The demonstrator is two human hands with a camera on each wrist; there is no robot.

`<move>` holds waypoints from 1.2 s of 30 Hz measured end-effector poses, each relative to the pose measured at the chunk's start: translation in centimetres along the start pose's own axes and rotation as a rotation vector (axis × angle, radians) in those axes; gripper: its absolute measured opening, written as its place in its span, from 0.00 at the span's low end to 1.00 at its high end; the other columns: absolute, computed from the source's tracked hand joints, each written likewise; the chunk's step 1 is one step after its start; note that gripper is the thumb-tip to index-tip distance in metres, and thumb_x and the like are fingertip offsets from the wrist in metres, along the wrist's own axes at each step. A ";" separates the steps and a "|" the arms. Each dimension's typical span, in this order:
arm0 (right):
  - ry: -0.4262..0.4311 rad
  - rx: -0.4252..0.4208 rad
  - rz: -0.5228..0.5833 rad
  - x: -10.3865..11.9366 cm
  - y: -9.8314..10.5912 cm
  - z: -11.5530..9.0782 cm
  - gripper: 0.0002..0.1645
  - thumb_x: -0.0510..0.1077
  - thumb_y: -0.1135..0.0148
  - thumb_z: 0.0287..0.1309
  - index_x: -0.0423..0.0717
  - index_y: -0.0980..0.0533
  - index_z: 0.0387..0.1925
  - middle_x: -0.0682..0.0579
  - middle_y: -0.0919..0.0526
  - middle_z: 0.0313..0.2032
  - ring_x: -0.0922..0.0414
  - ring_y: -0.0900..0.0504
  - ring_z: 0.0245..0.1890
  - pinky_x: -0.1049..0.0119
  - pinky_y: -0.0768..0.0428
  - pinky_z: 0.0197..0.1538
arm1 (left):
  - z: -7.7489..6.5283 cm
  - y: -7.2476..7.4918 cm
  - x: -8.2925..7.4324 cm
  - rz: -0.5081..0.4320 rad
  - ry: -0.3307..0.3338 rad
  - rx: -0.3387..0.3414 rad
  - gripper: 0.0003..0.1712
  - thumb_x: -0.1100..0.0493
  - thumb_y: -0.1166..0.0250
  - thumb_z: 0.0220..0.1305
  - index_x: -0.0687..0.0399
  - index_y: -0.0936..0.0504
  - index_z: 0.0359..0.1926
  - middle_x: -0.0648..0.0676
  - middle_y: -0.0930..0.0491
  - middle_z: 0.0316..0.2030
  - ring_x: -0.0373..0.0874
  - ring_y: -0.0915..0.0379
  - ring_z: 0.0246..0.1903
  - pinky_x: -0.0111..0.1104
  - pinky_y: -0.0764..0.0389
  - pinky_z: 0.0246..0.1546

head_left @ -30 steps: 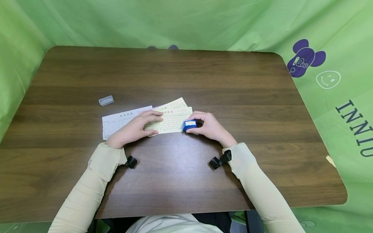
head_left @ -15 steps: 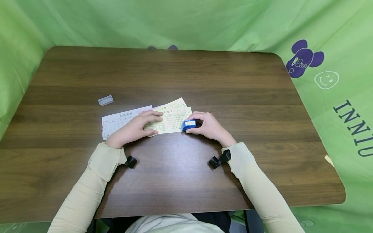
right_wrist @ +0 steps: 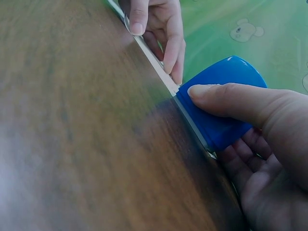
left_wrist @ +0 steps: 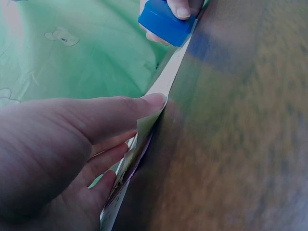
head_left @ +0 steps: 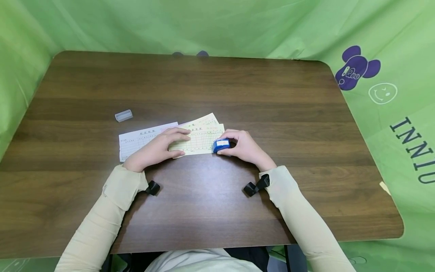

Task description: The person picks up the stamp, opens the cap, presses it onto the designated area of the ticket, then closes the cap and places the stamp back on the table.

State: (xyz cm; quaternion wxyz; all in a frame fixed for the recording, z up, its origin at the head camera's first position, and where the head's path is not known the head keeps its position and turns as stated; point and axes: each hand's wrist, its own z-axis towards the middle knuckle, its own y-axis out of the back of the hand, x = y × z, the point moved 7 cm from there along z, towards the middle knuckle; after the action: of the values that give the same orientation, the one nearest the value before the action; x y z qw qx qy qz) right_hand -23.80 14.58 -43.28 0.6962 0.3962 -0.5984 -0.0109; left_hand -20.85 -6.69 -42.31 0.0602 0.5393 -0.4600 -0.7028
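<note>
My right hand [head_left: 245, 148] pinches a small blue stamp [right_wrist: 223, 118] between thumb and fingers. A white label shows on its top in the head view. The stamp stands upright on the right end of a pale yellow printed form [head_left: 204, 141], its base against the paper. My left hand [head_left: 157, 149] rests on the left part of that form with fingers spread and nearly straight. Its thumb [left_wrist: 154, 99] touches the form's near edge, which lifts slightly in the left wrist view. Another yellow form [head_left: 207, 119] and a white form [head_left: 136, 138] lie partly underneath.
A small clear plastic cap [head_left: 124, 115] lies on the brown wooden table [head_left: 238, 87], beyond the white form. A green cloth [head_left: 238, 26] with printed figures hangs behind and beside the table. Each wrist carries a black camera.
</note>
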 end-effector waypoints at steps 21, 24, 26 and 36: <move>-0.002 0.000 0.001 0.0 -0.1 0.0 0.16 0.40 0.24 0.45 0.43 0.17 0.39 0.50 0.15 0.40 0.58 0.22 0.42 0.75 0.27 0.48 | 0.0 0.0 0.0 0.001 0.016 0.009 0.26 0.59 0.32 0.60 0.62 0.24 0.59 0.58 0.32 0.67 0.55 0.43 0.69 0.48 0.43 0.71; 0.002 0.003 0.007 -0.1 -0.2 0.0 0.16 0.40 0.24 0.45 0.44 0.17 0.39 0.50 0.16 0.40 0.58 0.23 0.41 0.75 0.27 0.48 | -0.1 -0.1 0.1 0.004 0.017 0.009 0.26 0.59 0.32 0.60 0.62 0.24 0.59 0.58 0.32 0.66 0.55 0.43 0.69 0.48 0.43 0.71; 0.003 0.004 0.012 -0.2 -0.2 0.0 0.17 0.41 0.23 0.45 0.45 0.17 0.40 0.51 0.16 0.40 0.58 0.23 0.41 0.75 0.27 0.48 | 0.0 -0.1 0.2 0.006 0.014 0.008 0.26 0.59 0.32 0.60 0.62 0.24 0.59 0.59 0.32 0.66 0.55 0.42 0.69 0.48 0.43 0.71; 0.004 -0.003 0.064 -0.2 -0.1 -0.1 0.17 0.40 0.24 0.45 0.45 0.17 0.41 0.50 0.17 0.41 0.58 0.23 0.41 0.75 0.27 0.48 | 0.0 0.0 0.2 0.017 0.000 -0.001 0.26 0.59 0.32 0.60 0.63 0.24 0.58 0.58 0.31 0.66 0.55 0.42 0.69 0.47 0.43 0.71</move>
State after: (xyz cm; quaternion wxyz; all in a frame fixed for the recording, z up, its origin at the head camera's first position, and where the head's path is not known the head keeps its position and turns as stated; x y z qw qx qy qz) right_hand -23.75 14.66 -43.53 0.6979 0.3759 -0.6096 0.0115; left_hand -20.94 -6.76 -42.45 0.0664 0.5355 -0.4642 -0.7024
